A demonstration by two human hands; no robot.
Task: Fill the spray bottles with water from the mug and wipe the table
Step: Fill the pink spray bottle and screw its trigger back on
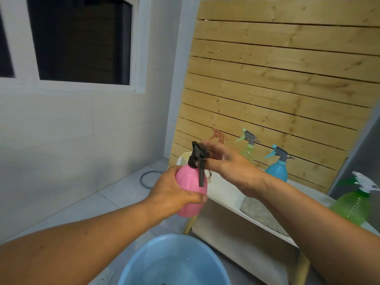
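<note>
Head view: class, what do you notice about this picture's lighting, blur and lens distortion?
Head view: the light is dim and indoor, and the window is dark; the right hand at the black trigger head of the pink spray bottle looks motion-blurred, as does the green spray bottle at the right edge; the wide-angle lens tilts and bows the wooden slat panel.

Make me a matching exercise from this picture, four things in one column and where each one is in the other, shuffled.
1. pink spray bottle
2. blue spray bottle
3. blue basin
4. grey cloth

a. on the floor, bottom of view
b. lying flat on the white table
c. gripped in the left hand
d. standing before the slatted wooden panel

Pairs: 1-c, 2-d, 3-a, 4-b
</note>
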